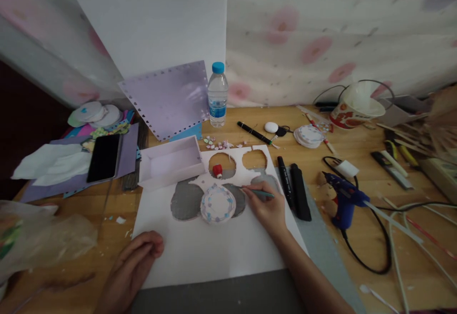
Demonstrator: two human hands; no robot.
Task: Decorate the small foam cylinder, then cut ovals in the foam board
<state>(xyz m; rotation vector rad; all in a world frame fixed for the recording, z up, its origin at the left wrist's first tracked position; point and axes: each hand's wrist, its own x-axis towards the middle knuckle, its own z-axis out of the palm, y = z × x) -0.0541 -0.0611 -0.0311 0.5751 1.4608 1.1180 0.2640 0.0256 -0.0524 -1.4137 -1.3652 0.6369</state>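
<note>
White foam board [214,252] lay flat on the wooden table [357,161], and it served as the centre of the scene. The right hand [267,209] rested on the right part of the board, with the fingers closed around a thin green pen [259,192] whose tip pointed left toward a round decorated disc [217,203]. The disc sat in the middle of the board, over grey patches where round holes were cut out. The left hand [137,257] pressed on the lower left edge of the board, fingers curled together and holding nothing.

In one hole at the far side of the board stood a small red cap [217,170]. A shallow white box [170,162] touched the far left corner of the board; I could see nothing in it. Two black markers [294,189] lay just beside the right edge of the board, and a blue glue gun [344,199] lay further right, with its black cable curving toward the near side. Behind the board stood a water bottle [217,96], and to the left of the board a black phone [104,157] lay on purple paper.
</note>
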